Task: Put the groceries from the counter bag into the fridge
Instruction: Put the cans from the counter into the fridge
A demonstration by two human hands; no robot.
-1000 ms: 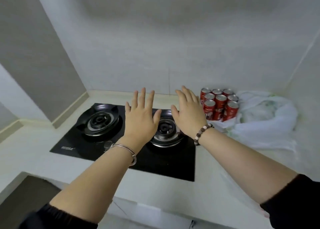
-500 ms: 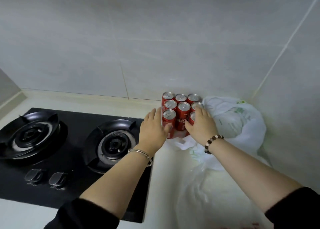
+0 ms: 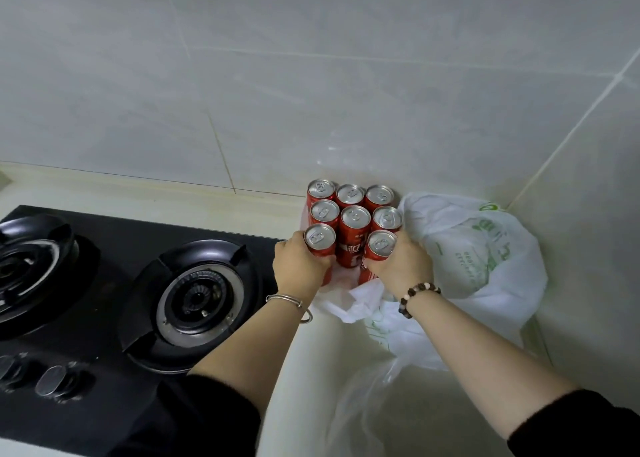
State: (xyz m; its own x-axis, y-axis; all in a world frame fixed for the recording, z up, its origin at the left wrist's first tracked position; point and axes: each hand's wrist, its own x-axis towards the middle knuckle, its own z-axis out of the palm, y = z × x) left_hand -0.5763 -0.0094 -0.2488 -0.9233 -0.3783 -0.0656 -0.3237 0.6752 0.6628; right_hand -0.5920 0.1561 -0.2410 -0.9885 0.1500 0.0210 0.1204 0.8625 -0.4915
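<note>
Several red drink cans (image 3: 354, 221) with silver tops stand upright in a tight block on the counter against the tiled wall. My left hand (image 3: 300, 269) grips the front left can (image 3: 320, 240). My right hand (image 3: 401, 268) grips the front right can (image 3: 380, 247). A white plastic bag (image 3: 474, 259) with green print lies crumpled to the right of the cans, in the corner, and spreads under them and toward me.
A black two-burner gas hob (image 3: 197, 297) fills the counter to the left, its knobs (image 3: 52, 385) near the front edge. Grey tiled walls (image 3: 311, 75) close off the back and the right side. A strip of pale counter (image 3: 304, 370) runs between hob and bag.
Both hands went from hovering spread over the hob to the right, reached the block of cans and closed on the two front cans. The view shifted right and closer.
</note>
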